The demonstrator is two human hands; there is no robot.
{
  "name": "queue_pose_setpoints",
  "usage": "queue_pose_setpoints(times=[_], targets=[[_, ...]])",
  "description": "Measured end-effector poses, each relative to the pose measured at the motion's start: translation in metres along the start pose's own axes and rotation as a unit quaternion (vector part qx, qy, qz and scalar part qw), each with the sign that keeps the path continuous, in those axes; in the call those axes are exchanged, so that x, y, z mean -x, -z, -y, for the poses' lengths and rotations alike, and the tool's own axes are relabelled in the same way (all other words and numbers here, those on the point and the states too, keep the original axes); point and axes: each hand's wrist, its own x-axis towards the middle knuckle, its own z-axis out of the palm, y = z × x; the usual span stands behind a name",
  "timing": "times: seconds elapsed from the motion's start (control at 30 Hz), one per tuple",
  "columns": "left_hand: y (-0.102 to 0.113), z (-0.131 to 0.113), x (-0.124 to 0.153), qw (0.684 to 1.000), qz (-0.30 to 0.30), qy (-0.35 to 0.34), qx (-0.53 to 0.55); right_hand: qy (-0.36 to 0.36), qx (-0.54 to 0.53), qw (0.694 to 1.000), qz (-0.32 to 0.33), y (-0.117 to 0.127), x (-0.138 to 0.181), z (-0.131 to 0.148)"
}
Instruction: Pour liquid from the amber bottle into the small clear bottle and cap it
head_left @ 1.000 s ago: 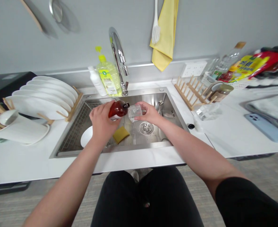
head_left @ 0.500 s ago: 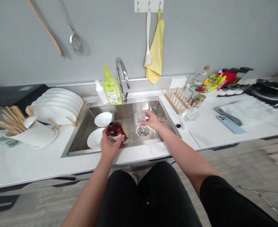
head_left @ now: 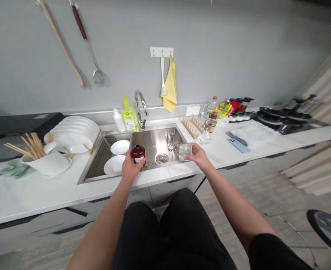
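Observation:
Over the steel sink (head_left: pixel 156 137), my left hand (head_left: pixel 130 168) is closed round a dark red-brown bottle (head_left: pixel 138 153) with a white label. The bottle stands upright and its open neck points up. My right hand (head_left: pixel 197 155) grips a clear, square-sided bottle stopper or small glass block (head_left: pixel 184 150) by its right side, at the sink's right edge; its exact kind is unclear. Left of the bottle, two white bowls (head_left: pixel 119 147) sit in the sink's wire basket (head_left: pixel 98 153). The drain (head_left: pixel 162 158) lies between my hands.
A faucet (head_left: pixel 140 108), a yellow-green soap bottle (head_left: pixel 129 118) and a white bottle (head_left: pixel 119 120) stand behind the sink. Upright plates (head_left: pixel 72 135) and a white chopstick holder (head_left: pixel 47 159) are at left. A wooden rack (head_left: pixel 192 126), a jar (head_left: pixel 211 126) and a phone (head_left: pixel 239 146) are at right.
My right hand has moved right with the clear block, from above the drain to the sink's right edge. My left hand still holds the bottle. The view has shifted upward and to the right.

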Motion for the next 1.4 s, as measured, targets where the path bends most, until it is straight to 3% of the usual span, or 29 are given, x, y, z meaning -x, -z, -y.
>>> queue_pose_setpoints(times=[0.17, 0.3, 0.4, 0.53, 0.73, 1.0, 1.1, 1.2, 1.27, 1.4], targets=[[-0.006, 0.007, -0.002, 1.000, -0.024, 0.004, 0.005, -0.012, 0.098, 0.990, -0.099, 0.073, 0.026, -0.015], [-0.011, 0.013, -0.004, 0.999, -0.042, -0.002, 0.014, -0.034, 0.230, 0.954, -0.191, 0.121, 0.028, -0.041], [-0.013, 0.015, -0.006, 0.999, -0.052, -0.004, 0.013, -0.065, 0.301, 0.922, -0.233, 0.143, 0.024, -0.058], [-0.014, 0.016, -0.007, 0.998, -0.054, -0.004, 0.009, -0.101, 0.311, 0.905, -0.271, 0.156, 0.015, -0.073], [-0.014, 0.016, -0.007, 0.999, -0.054, -0.002, 0.005, -0.134, 0.330, 0.881, -0.311, 0.155, 0.007, -0.080], [-0.014, 0.015, -0.008, 0.999, -0.051, 0.001, 0.004, -0.147, 0.359, 0.877, -0.282, 0.138, -0.003, -0.068], [-0.014, 0.015, -0.008, 0.998, -0.054, -0.006, 0.008, -0.074, 0.365, 0.877, -0.303, 0.134, 0.005, -0.059], [-0.014, 0.017, -0.008, 0.998, -0.056, -0.009, 0.019, 0.037, 0.394, 0.852, -0.344, 0.123, 0.026, -0.045], [-0.015, 0.017, -0.008, 0.998, -0.057, -0.007, 0.027, 0.076, 0.408, 0.858, -0.303, 0.108, 0.041, -0.037], [-0.014, 0.012, -0.004, 0.996, -0.072, -0.017, 0.054, 0.119, 0.409, 0.898, -0.110, 0.058, 0.055, -0.032]])
